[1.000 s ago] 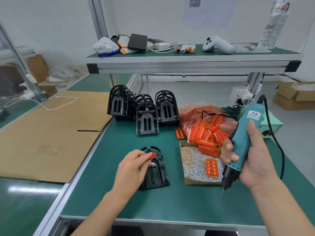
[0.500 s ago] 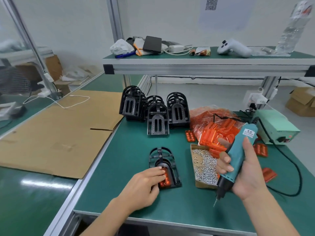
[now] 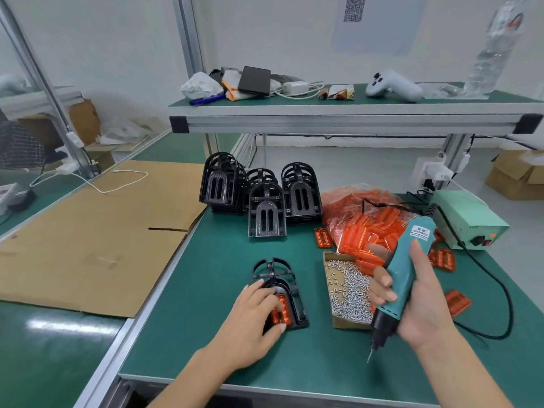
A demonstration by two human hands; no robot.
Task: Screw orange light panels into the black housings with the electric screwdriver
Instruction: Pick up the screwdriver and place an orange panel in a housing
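A black housing [image 3: 275, 275] lies flat on the green table, with an orange light panel [image 3: 282, 315] seated in its lower half. My left hand [image 3: 254, 316] rests on the housing, fingers pressing on the panel and partly hiding it. My right hand [image 3: 418, 295] grips the teal electric screwdriver [image 3: 403, 269] upright, bit pointing down above the table, to the right of the housing. A cardboard tray of small silver screws [image 3: 348, 290] sits between the hands. More orange panels [image 3: 368, 228] spill from a bag behind it.
Several black housings [image 3: 266, 207] stand stacked at the back of the table. The screwdriver's green power supply [image 3: 468, 219] sits at the right with its black cable [image 3: 500, 304] looping across the table. Loose orange panels [image 3: 457, 301] lie at the right. A cardboard sheet [image 3: 88, 231] covers the left bench.
My left hand has set the orange panel into the housing and now presses on it. The right hand with the screwdriver has stayed near the screw tray.
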